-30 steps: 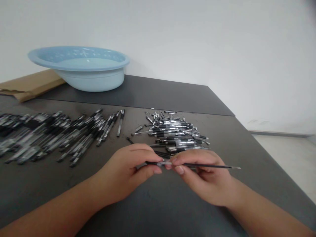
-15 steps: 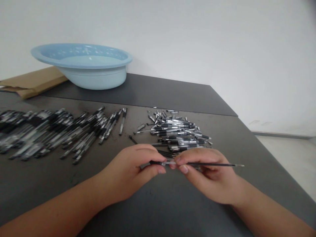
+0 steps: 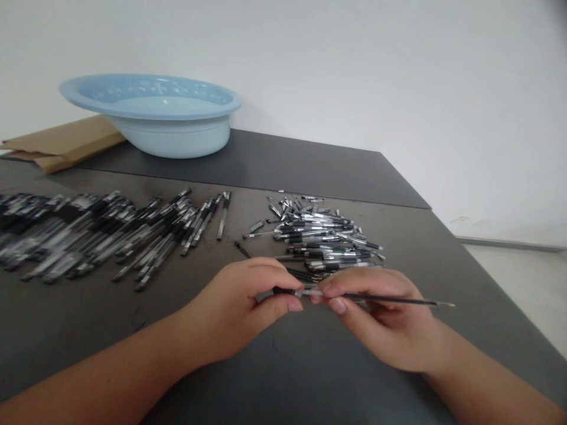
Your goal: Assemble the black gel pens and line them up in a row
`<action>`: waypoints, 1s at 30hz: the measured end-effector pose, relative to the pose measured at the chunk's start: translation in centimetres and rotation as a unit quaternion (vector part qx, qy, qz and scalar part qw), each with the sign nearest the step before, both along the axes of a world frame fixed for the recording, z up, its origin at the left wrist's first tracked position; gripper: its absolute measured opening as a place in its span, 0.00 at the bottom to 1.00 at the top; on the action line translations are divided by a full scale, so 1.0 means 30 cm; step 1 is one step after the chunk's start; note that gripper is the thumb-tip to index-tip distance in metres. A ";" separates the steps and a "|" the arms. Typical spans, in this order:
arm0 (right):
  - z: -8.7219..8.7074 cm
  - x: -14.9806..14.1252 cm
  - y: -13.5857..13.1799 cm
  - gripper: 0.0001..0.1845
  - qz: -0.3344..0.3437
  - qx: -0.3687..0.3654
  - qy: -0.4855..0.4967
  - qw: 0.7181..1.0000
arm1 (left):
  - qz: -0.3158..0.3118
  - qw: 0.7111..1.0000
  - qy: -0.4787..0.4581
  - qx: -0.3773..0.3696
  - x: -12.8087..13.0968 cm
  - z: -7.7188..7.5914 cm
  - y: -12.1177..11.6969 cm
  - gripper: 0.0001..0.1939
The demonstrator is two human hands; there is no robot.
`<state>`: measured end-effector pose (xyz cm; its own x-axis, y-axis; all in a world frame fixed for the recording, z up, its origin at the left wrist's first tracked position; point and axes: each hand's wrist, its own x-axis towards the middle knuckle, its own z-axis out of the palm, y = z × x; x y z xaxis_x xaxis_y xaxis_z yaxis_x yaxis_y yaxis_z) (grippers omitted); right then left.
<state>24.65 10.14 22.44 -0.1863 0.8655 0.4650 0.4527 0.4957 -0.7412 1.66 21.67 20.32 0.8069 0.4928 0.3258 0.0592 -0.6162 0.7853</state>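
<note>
My left hand (image 3: 250,307) is closed in a pinch on a pen barrel (image 3: 287,291), whose dark grip end shows between thumb and forefinger. Most of that barrel is hidden in the palm. From the right, my right hand (image 3: 383,313) pinches a dark ink refill (image 3: 394,299), its thin metal tip pointing right. A pale section of the refill bridges the small gap between both hands' fingertips, in line with the barrel. Just beyond my hands lies a pile of pens and pen parts (image 3: 328,239), with several dark refills (image 3: 305,274) at its near edge.
A wide heap of clear pens with black grips (image 3: 88,236) covers the left of the dark table (image 3: 248,378). Behind it stand a light blue basin (image 3: 177,136) and a brown paper package (image 3: 66,141). A white wall (image 3: 354,71) rises behind the table.
My right hand has moved slightly right with the refill, so the gap between the two hands' fingertips is a little wider. The view has shifted slightly.
</note>
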 end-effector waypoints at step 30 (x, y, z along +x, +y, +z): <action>0.001 0.006 0.003 0.18 0.019 -0.014 0.008 1.000 | -0.009 1.000 0.016 -0.004 0.001 0.004 0.007 0.07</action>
